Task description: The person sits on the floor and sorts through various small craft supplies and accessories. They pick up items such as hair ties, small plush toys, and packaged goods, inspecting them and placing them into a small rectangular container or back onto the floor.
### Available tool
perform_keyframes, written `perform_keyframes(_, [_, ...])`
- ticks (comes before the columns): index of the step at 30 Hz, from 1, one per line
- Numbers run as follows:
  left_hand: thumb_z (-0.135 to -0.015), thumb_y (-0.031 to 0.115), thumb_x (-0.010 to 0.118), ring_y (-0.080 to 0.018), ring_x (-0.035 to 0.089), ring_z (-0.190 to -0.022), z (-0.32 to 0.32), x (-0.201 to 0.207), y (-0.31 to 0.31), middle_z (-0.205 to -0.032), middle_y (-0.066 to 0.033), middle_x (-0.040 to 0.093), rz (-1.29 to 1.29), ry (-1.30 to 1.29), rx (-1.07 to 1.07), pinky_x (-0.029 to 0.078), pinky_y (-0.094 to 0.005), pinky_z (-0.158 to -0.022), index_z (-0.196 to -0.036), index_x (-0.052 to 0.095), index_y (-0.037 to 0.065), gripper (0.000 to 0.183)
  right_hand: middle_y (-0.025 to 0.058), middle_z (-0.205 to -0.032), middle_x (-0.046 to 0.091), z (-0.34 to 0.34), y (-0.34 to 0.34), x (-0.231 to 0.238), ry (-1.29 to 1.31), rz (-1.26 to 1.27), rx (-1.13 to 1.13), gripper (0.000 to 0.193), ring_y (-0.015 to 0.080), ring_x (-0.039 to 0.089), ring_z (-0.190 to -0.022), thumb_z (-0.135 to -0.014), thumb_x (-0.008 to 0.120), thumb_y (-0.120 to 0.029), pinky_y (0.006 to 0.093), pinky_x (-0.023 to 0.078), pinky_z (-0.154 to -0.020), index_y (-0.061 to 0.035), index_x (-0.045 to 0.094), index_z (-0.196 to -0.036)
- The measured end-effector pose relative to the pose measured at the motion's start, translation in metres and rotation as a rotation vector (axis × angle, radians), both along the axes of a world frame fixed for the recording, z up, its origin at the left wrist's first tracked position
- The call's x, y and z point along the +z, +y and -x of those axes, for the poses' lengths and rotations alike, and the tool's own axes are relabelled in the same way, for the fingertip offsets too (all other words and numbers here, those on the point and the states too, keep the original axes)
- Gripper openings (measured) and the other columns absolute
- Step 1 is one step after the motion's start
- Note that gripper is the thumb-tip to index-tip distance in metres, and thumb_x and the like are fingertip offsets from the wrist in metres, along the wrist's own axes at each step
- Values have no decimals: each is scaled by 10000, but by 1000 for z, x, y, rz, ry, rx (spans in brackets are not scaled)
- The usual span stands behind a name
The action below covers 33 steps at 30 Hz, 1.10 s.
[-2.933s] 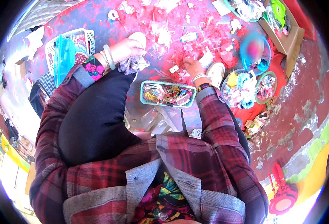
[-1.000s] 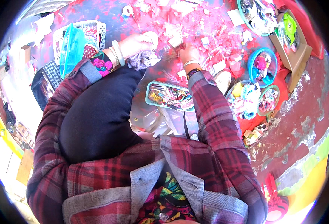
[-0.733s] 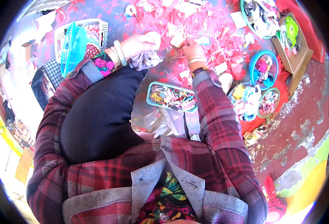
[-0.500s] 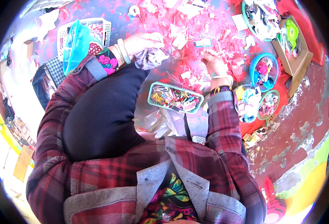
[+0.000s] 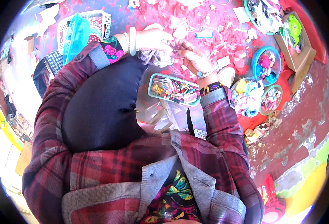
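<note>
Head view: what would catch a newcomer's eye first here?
First, the left hand and right hand meeting at the top centre over a red surface littered with small bits, seemingly pinching something tiny between them. Just below the hands sits a teal rectangular tray packed with colourful small pieces. To the right, round blue-rimmed containers hold more bright trinkets.

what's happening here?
A person in a plaid shirt sits over a red surface littered with small pieces. Both hands meet above a teal tray of colourful small items: the left hand and right hand pinch a small thin item between the fingertips; what it is, I cannot tell. Round tubs of similar bits sit to the right.
</note>
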<state>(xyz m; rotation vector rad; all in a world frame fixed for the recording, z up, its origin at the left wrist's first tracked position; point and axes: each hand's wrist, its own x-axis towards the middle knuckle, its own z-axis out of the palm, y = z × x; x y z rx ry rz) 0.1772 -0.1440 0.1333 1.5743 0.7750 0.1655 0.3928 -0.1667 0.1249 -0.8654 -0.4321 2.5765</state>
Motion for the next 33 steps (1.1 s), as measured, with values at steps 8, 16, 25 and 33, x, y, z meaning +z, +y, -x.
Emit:
perform_keyframes(8, [-851, 172, 477, -151, 565, -864, -4, 22, 3, -1011, -92, 568, 200, -66, -181, 418, -289, -807, -1208, 428, -1, 399, 29, -806, 586, -33, -16, -21, -275, -183, 308, 175, 114, 568, -712, -853, 523, -131, 240, 473, -664, -30, 550, -994])
perform_keyframes(16, [-831, 187, 528, -144, 541, -951, 6, 10, 1, -1026, -100, 598, 156, -131, 72, 410, -271, -837, -1130, 524, 22, 341, 208, -762, 570, -49, -140, -30, -856, -1085, 901, 166, 353, 564, -740, -776, 505, -122, 402, 455, -674, -2, 542, -885])
perform_keyframes(25, [-797, 157, 513, -196, 477, -888, 13, 22, 1, -861, -78, 510, 43, 26, 43, 383, -297, -816, -1096, 556, 73, 313, 144, -731, 608, -69, -79, -40, -1328, -1231, 789, 208, 338, 594, -673, -788, 501, -235, 418, 477, -605, -98, 569, -929])
perform_keyframes(33, [-830, 174, 499, -178, 466, -908, 17, 19, 3, -888, -55, 463, 126, -4, 125, 381, -282, -811, -1010, 568, 33, 239, 160, -863, 611, -120, -5, -122, -1860, -858, 352, 391, 342, 595, -792, -736, 577, -254, 408, 475, -673, -113, 495, -1091])
